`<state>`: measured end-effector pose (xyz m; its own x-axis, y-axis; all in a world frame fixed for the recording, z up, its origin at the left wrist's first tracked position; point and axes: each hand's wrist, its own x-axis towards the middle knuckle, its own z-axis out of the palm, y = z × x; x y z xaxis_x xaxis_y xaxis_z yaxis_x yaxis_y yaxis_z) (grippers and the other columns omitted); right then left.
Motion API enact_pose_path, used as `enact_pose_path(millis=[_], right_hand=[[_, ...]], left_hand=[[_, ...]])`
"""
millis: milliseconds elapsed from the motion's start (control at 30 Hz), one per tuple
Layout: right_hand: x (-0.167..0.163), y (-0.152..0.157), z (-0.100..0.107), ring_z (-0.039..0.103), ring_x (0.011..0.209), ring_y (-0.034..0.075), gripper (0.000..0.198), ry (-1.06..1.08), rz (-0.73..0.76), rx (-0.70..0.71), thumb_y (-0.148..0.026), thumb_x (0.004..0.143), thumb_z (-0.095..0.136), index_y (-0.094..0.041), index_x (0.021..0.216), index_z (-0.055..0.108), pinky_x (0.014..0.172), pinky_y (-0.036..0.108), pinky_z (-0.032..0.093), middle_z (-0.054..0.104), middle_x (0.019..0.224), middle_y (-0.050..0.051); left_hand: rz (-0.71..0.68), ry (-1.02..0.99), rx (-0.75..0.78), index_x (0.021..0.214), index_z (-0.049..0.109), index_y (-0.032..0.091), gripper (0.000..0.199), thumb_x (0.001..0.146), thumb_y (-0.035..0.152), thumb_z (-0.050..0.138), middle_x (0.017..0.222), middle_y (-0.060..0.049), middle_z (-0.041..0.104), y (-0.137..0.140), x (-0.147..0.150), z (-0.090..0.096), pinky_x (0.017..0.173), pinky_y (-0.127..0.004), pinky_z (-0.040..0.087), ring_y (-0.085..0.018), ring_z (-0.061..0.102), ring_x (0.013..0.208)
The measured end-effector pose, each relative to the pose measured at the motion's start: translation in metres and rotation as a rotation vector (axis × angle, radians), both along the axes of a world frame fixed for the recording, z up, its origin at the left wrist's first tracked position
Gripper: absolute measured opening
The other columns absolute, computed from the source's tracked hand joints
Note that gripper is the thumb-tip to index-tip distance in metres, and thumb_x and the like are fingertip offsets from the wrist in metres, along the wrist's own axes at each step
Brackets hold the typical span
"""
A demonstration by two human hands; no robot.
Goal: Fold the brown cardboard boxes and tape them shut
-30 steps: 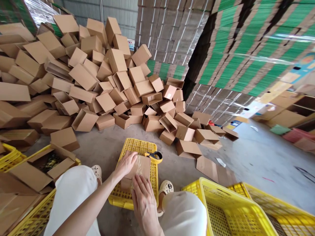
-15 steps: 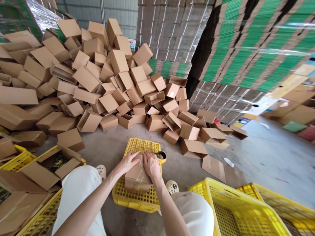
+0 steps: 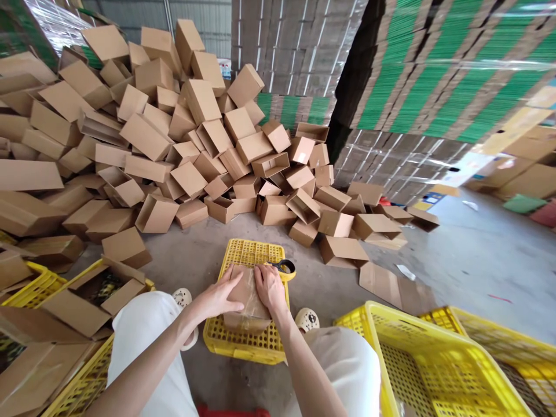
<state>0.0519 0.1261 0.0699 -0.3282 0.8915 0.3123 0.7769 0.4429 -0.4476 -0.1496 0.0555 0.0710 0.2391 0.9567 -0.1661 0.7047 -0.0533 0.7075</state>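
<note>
A small cardboard box [image 3: 247, 292], with clear tape along its top, rests on an upturned yellow plastic crate [image 3: 243, 351] between my knees. My left hand [image 3: 219, 296] lies across the box's left side, its thumb spread away from the fingers. Toward the far right edge of the same box, my right hand [image 3: 270, 288] presses down with bent fingers held close together. Just beyond that hand is a black and yellow tape dispenser [image 3: 287, 271], reaching past the crate's right edge. Whether my right fingers touch its black end, I cannot tell.
A large heap of cardboard boxes [image 3: 191, 179] spreads ahead. Yellow crates [image 3: 417, 341] stand at my right. At my left, an open carton [image 3: 106, 289] with dark patterned contents sits in another crate. Tall stacks of flattened cardboard [image 3: 412, 75] rise behind.
My left hand has slid left and toward me from the tape, and its thumb has spread. My right hand stays on the box. The view has shifted slightly.
</note>
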Motion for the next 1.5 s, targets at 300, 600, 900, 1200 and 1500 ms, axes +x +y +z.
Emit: enact_pose_path(millis=[300,600,900,1200,1500], right_hand=[[0.002,-0.001,-0.002,0.067,0.099,0.023,0.040,-0.006,-0.003,0.018,-0.032,0.112,0.037,-0.022,0.098,0.073,0.099,0.032,0.044,0.078,0.100,0.007],[0.002,-0.001,-0.002,0.067,0.100,0.024,0.041,-0.030,0.020,0.030,-0.030,0.112,0.035,-0.025,0.099,0.073,0.101,0.034,0.044,0.078,0.102,0.007],[0.002,0.000,-0.002,0.067,0.098,0.023,0.041,-0.017,0.016,0.026,-0.030,0.112,0.037,-0.025,0.096,0.074,0.097,0.033,0.044,0.078,0.100,0.007],[0.002,-0.001,-0.001,0.067,0.097,0.024,0.043,0.027,0.013,0.017,-0.032,0.112,0.035,-0.025,0.096,0.074,0.098,0.034,0.046,0.078,0.099,0.008],[0.014,0.001,-0.020,0.071,0.113,0.026,0.042,0.513,-0.134,-0.163,-0.044,0.104,0.042,-0.020,0.117,0.074,0.103,0.038,0.050,0.078,0.120,0.012]], left_hand=[[0.016,0.076,0.039,0.165,0.038,0.020,0.097,0.080,0.042,0.080,0.177,-0.017,0.014,-0.005,0.003,0.004,0.126,-0.043,0.037,-0.034,0.032,0.159],[0.100,0.145,0.052,0.165,0.039,0.018,0.090,0.085,0.042,0.073,0.175,-0.020,0.018,-0.013,0.020,0.011,0.122,-0.049,0.042,-0.039,0.037,0.155],[0.044,0.041,-0.014,0.165,0.039,0.022,0.091,0.082,0.033,0.076,0.175,-0.016,0.016,-0.011,0.009,0.013,0.126,-0.047,0.037,-0.036,0.031,0.159],[0.109,0.004,0.013,0.162,0.046,0.023,0.086,0.080,0.026,0.074,0.174,-0.014,0.026,-0.012,0.012,0.004,0.126,-0.047,0.038,-0.036,0.034,0.158],[0.201,0.067,0.077,0.167,0.035,0.022,0.088,0.089,0.043,0.071,0.178,-0.018,0.009,-0.021,0.036,-0.005,0.121,-0.053,0.043,-0.043,0.036,0.156]])
